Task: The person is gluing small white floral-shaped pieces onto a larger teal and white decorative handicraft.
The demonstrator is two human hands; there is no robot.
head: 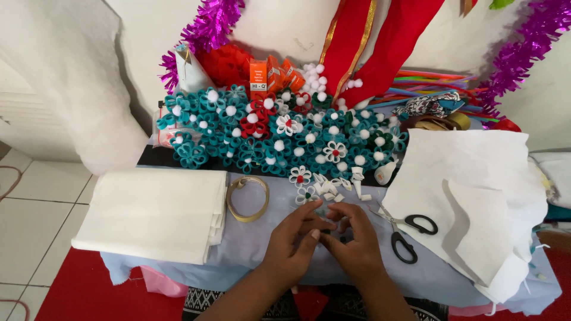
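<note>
My left hand [292,241] and my right hand [352,241] meet at the front middle of a low table covered in pale blue cloth [250,244]. The fingertips of both pinch a small dark piece [326,228] between them; what it is I cannot tell. Just beyond my fingers lie white felt loops [333,187] and two small white flowers with red and green centres [300,176]. Behind those spreads a heap of teal felt flowers with white pompom centres [262,139].
Black-handled scissors [407,232] lie right of my hands on cut white felt sheets [476,178]. A folded white felt stack [154,211] and a tape ring [248,198] lie left. Orange glue boxes [269,76], red ribbon [369,41] and purple tinsel [208,27] stand behind.
</note>
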